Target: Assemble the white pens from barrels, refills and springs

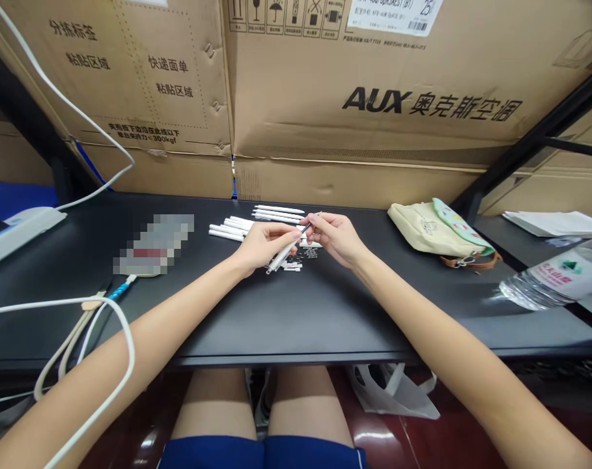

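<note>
Between the tabletop's (276,326) far and near edges, our left hand (269,246) grips at least one white pen barrel (282,256); our right hand (335,236) pinches a dark rod (306,227), probably a refill. Nearer the far edge, white pens (279,212) look finished; small white fittings (292,266) below remain loose.

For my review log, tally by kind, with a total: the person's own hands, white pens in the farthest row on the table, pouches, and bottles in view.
Hands: 2 (left hand, right hand)
White pens, farthest row: at least 3; they lie too close together for an exact count
Pouch: 1
Bottle: 1
Total: at least 7
</note>
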Available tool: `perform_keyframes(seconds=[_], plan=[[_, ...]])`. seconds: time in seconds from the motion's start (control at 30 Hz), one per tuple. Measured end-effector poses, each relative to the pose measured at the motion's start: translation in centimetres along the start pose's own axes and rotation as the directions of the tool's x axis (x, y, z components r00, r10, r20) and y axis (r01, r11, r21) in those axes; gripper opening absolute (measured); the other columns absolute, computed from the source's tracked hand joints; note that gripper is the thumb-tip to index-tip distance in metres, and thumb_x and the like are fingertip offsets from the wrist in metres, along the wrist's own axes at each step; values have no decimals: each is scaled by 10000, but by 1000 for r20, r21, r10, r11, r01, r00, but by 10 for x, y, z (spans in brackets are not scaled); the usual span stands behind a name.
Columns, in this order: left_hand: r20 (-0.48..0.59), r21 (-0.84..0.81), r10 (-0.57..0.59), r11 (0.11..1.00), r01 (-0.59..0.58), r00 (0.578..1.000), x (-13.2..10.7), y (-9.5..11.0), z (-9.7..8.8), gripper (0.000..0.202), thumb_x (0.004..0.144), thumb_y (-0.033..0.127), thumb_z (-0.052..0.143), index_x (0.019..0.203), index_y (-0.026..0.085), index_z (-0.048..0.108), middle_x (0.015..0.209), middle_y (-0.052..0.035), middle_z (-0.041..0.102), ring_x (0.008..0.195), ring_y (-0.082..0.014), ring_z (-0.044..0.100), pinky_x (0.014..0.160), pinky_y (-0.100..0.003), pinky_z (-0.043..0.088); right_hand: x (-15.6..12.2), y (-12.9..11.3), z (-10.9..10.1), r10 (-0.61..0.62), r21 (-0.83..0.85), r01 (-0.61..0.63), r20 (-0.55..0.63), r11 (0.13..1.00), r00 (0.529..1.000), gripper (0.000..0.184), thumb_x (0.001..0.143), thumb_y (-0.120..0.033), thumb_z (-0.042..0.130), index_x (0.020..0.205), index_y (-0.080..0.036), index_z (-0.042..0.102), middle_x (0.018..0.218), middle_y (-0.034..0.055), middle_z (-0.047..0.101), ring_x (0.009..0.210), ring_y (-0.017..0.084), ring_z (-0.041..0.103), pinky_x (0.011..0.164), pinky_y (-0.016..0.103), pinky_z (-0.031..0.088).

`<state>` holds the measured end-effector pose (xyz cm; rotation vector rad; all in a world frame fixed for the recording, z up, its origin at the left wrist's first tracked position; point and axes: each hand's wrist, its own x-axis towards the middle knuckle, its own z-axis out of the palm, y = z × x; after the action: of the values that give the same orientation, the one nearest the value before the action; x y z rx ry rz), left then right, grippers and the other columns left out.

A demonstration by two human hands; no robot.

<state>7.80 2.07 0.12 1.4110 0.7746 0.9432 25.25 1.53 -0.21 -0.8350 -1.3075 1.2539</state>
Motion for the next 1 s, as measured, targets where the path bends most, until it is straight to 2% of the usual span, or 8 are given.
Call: perform_keyframes(seconds=[0.17, 0.37, 0.47, 0.5, 0.57, 0.63, 0.73, 1.0], plan=[[-23, -31, -8, 999, 8, 1000, 0, -2, 0, 413, 549, 442, 802, 798, 121, 725, 743, -54, 696, 612, -116, 614, 658, -267, 527, -1, 1, 0, 52, 6, -52, 39, 999, 998, 286, 688, -416, 741, 769, -143, 704, 641, 9, 619, 582, 79, 547, 628, 233, 470], [-52, -46, -23, 999, 20, 998, 0, 1, 4, 403, 531, 432, 809, 765, 123, 703, 721, -41, 686, 606, -118, 619, 622, -252, 517, 2, -5, -3, 84, -47, -83, 5, 995, 996, 402, 697, -517, 693, 845, -143, 682, 627, 10, 611, 552, 87, 530, 604, 246, 468], [-109, -79, -17, 997, 8, 994, 2, 4, 2, 373, 523, 398, 820, 729, 123, 674, 704, -24, 670, 606, -118, 624, 654, -267, 525, 4, -15, -16, 53, -226, -60, -36, 972, 998, 397, 697, -521, 675, 821, -145, 661, 619, 10, 601, 529, 93, 508, 565, 251, 447], [-124, -88, -18, 996, 7, 992, 3, 4, 1, 364, 525, 383, 821, 727, 123, 667, 707, -21, 667, 613, -119, 628, 673, -274, 529, 4, -18, -21, 37, -343, -40, -14, 939, 999, 354, 676, -478, 702, 785, -144, 656, 619, 10, 601, 535, 95, 506, 557, 246, 434], [-152, -106, -22, 994, 5, 988, 5, 4, -3, 350, 532, 357, 821, 735, 125, 656, 713, -17, 663, 628, -122, 635, 699, -286, 534, 3, -23, -29, 49, -583, 16, 96, 812, 994, 248, 632, -361, 741, 716, -147, 649, 621, 7, 604, 554, 100, 502, 552, 238, 408], [-172, -123, -22, 992, 1, 985, 6, 2, -6, 341, 544, 343, 816, 753, 130, 650, 715, -11, 660, 646, -125, 641, 721, -298, 537, 0, -25, -32, 102, -721, 84, 210, 687, 972, 139, 630, -269, 711, 676, -154, 646, 632, 4, 615, 579, 109, 506, 567, 238, 401], [-181, -133, -15, 991, -10, 983, 7, 0, -8, 331, 560, 339, 809, 770, 137, 651, 722, -6, 658, 671, -127, 645, 760, -317, 539, -3, -25, -30, 125, -784, 160, 290, 600, 949, 20, 641, -173, 626, 653, -167, 640, 650, -4, 628, 605, 117, 526, 597, 241, 410], [-158, -109, -24, 994, 7, 987, 5, 2, -7, 308, 576, 317, 805, 759, 132, 639, 745, -13, 657, 658, -126, 641, 728, -310, 539, -4, -20, -26, 209, -847, 223, 358, 483, 910, 122, 621, -92, 550, 656, -179, 627, 692, -3, 652, 653, 138, 569, 631, 249, 428]])
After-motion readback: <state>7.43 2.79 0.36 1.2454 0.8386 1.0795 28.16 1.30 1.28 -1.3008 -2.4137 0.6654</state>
